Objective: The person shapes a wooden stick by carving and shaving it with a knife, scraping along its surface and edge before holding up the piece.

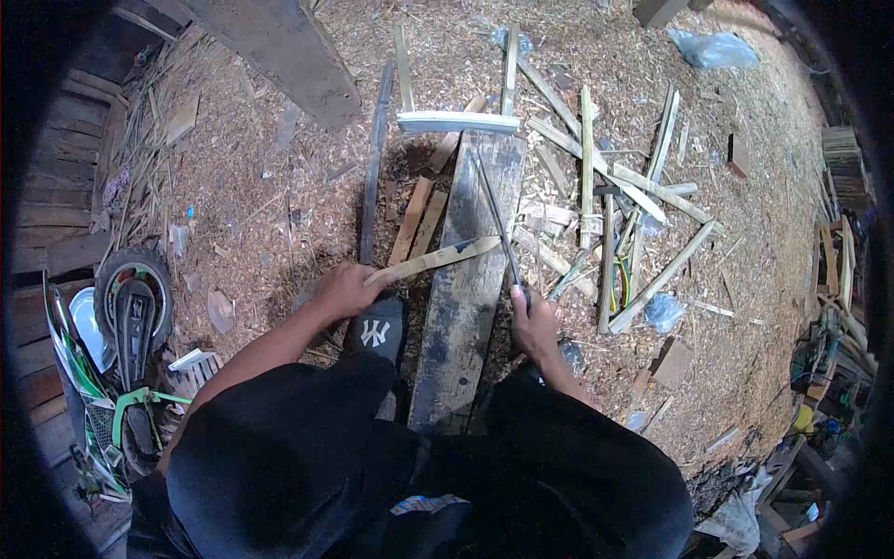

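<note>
- Between the left hand and the right hand, the way over the plank is crossed by the pale strip; nearer the knees, the plank's top is left open.
- Forward passage is narrowed by the long blade, and the plank's far end is barred by a pale crosspiece.
- To the right, the floor is crowded by crossed slats.
- To the left, wooden blocks and a dark bar are met; beyond, shavings-strewn floor is left passable.
</note>
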Demonstrator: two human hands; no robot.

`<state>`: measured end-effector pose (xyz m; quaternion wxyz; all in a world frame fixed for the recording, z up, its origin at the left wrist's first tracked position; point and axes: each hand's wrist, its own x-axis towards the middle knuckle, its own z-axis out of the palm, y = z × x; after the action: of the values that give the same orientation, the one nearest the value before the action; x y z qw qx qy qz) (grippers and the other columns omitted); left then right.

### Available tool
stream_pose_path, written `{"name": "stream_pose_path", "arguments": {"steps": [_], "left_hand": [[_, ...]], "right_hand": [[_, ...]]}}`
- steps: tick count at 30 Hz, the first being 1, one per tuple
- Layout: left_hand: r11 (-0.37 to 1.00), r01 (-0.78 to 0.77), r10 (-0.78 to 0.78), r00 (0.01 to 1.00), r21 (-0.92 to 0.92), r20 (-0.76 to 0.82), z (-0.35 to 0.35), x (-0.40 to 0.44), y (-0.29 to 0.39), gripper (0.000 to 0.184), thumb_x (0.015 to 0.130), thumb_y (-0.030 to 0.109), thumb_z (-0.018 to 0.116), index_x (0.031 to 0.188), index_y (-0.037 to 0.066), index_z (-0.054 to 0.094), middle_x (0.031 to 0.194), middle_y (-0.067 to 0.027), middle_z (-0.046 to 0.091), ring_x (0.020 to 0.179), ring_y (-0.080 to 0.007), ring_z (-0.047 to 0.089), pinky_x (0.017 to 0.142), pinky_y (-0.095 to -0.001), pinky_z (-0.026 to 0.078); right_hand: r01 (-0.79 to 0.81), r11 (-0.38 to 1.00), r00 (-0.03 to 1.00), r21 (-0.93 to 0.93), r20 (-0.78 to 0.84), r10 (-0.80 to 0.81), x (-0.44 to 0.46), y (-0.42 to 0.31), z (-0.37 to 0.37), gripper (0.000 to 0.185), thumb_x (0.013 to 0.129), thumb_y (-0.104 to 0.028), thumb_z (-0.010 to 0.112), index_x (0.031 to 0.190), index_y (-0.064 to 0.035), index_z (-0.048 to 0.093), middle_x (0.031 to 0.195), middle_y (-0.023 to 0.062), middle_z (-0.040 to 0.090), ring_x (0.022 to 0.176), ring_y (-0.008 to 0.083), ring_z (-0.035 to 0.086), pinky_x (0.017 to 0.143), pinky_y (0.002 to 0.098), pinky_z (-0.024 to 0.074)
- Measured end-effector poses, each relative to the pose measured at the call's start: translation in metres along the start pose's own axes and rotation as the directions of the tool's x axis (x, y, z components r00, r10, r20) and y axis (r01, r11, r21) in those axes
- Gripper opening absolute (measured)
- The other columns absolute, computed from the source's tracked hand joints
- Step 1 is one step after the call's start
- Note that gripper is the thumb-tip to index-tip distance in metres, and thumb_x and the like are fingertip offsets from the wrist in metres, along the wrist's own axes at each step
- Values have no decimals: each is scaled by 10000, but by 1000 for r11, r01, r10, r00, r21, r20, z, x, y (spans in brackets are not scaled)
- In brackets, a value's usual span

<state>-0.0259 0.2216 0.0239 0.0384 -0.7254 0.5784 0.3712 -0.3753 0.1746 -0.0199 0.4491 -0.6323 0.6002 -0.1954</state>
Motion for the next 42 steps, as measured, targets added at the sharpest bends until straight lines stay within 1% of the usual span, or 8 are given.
{"name": "stream_pose_path", "arguments": {"steps": [7,11,12,15,22,30,36,42], "left_hand": [[997,-42,49,990,57,-131,12,-1,-6,477,986,515,587,986,74,768,753,-213,698,749,-406,702,708,-500,536],[998,59,-58,997,-8,56,6,2,-7,557,962,614,555,997,99,764,906,-207,730,923,-416,702,821,-534,540],[998,63,-63,997,-6,54,5,2,-5,558,962,617,553,995,102,765,901,-206,730,924,-417,702,820,-535,541],[1000,-25,26,996,12,-87,11,2,-9,491,979,522,593,984,64,768,769,-223,700,773,-407,709,733,-508,547],[1000,7,-7,1000,13,-6,7,1,-6,529,962,613,556,1005,133,773,872,-197,733,869,-404,711,774,-525,549],[999,14,-15,1000,45,2,11,6,-13,521,966,602,558,992,131,778,846,-199,728,842,-392,714,773,-516,550],[989,-44,42,999,-141,-12,-4,-6,3,499,982,528,585,962,63,762,715,-223,671,734,-426,689,685,-505,522],[1000,-22,21,998,-4,-57,12,-1,-8,478,989,512,582,973,70,762,745,-208,687,753,-425,690,694,-503,526]], "right_hand": [[224,941,973,252,-7,-230,-10,-29,-34,422,1038,-385,510,838,-17,560,604,113,494,527,302,498,566,426,435],[423,906,882,8,-234,-409,-6,16,1,431,1039,-407,497,870,-22,587,654,172,548,567,368,532,596,465,451],[44,999,999,-15,9,-44,-6,-3,-8,447,1039,-409,524,897,6,608,694,203,582,623,382,575,621,458,466],[-59,998,997,-12,48,60,-5,0,-4,476,1044,-416,524,891,26,613,698,207,608,646,363,600,653,440,486],[344,899,935,270,-186,-302,-9,-33,-37,409,986,-407,542,844,-24,565,629,114,558,543,297,584,585,409,492],[-66,996,996,-63,51,70,0,-9,-15,464,1030,-411,540,839,10,581,621,211,544,603,382,560,640,482,454],[412,855,911,317,-171,-375,-6,-25,-33,412,1044,-379,494,891,-7,581,590,107,534,494,239,552,534,390,463],[-31,991,999,-132,39,36,3,4,-9,542,1043,-487,490,860,7,617,624,150,582,641,314,621,667,459,493]]}}
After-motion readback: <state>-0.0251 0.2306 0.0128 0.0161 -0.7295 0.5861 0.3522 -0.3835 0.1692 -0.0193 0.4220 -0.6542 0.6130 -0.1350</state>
